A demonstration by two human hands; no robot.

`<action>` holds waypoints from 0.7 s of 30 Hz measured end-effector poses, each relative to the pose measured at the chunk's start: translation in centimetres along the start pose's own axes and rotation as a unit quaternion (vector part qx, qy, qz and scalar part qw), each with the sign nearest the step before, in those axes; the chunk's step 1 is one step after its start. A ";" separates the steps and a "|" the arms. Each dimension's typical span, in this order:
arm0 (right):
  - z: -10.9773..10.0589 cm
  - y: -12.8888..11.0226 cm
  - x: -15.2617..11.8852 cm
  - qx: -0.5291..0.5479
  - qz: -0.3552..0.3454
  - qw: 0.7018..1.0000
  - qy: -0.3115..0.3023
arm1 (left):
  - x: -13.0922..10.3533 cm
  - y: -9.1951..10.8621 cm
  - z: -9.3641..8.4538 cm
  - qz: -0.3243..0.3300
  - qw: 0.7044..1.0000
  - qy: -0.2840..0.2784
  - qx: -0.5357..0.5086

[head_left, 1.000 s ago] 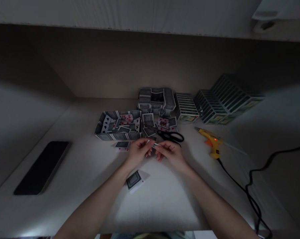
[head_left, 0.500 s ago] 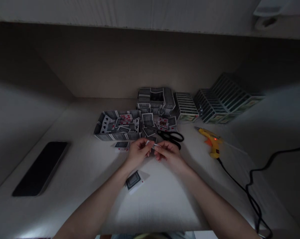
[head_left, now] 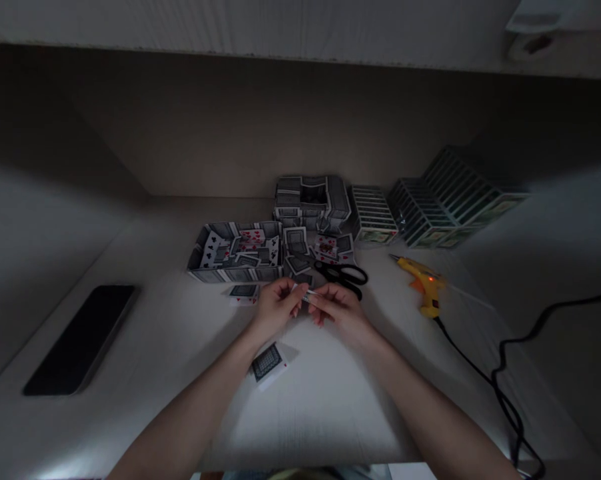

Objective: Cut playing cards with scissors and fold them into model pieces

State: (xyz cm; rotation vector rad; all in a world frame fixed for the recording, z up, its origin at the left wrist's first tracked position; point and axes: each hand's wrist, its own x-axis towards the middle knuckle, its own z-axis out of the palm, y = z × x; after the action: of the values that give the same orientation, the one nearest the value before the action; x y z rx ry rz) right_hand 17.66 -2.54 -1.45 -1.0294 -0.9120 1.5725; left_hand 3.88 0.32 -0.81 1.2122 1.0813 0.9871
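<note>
Between my two hands is a playing card [head_left: 305, 294], seen nearly edge-on and mostly covered by fingers. My left hand [head_left: 278, 301] pinches its left end, thumb on top. The other end is pinched by my right hand [head_left: 336, 303]. Just behind my right hand lie black-handled scissors [head_left: 341, 273], their blades reaching toward loose cards [head_left: 296, 241]. A folded card [head_left: 244, 293] rests left of my left hand. Nearer to me, beside my left forearm, sits another folded card [head_left: 268, 363].
A card-covered box [head_left: 235, 274] holds loose playing cards. Behind stands a card-built box with an opening [head_left: 290, 193]. Slatted card structures [head_left: 373, 203] stand at the back right. A yellow glue gun [head_left: 425, 283] with a black cable [head_left: 503, 353] lies right, a phone [head_left: 80, 340] left.
Both hands stay in nearly the same place. The card between them has turned very slightly, showing a little more of its printed side.
</note>
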 end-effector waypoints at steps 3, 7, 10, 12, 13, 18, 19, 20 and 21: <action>0.0 0.0 0.0 -0.001 0.001 1.000 -0.007 | 0.0 0.0 0.0 0.004 1.000 0.002 0.000; 0.0 -0.1 -0.1 -0.006 0.001 1.000 -0.005 | -0.1 -0.3 0.1 0.006 1.000 0.001 0.003; 0.1 -0.2 -0.2 -0.006 0.000 1.000 -0.010 | -0.1 -0.5 0.0 0.013 1.000 -0.011 0.008; 0.1 -0.3 -0.2 -0.005 -0.001 1.000 -0.013 | -0.2 -0.5 0.0 0.019 1.000 -0.020 0.010; 0.1 -0.3 -0.2 -0.006 -0.001 1.000 -0.015 | -0.2 -0.6 0.0 0.022 0.999 -0.025 0.011; -0.1 -0.2 -0.1 -0.012 0.002 1.000 -0.014 | -0.4 -0.6 0.0 0.034 0.998 -0.044 0.009; -0.1 -0.2 -0.1 -0.014 0.004 1.000 -0.011 | -0.5 -0.6 0.0 0.034 0.998 -0.045 0.009; -0.1 -0.2 -0.1 -0.016 0.006 1.000 -0.008 | -0.5 -0.6 0.0 0.034 0.998 -0.046 0.011; -0.1 -0.2 -0.1 -0.019 0.008 1.000 -0.004 | -0.6 -0.6 0.0 0.033 0.998 -0.048 0.014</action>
State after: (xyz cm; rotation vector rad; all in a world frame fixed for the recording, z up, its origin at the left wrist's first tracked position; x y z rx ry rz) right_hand 17.86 -2.57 -1.33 -1.0597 -0.9456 1.5786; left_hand 3.79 -0.30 -1.32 1.3119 0.9879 0.9581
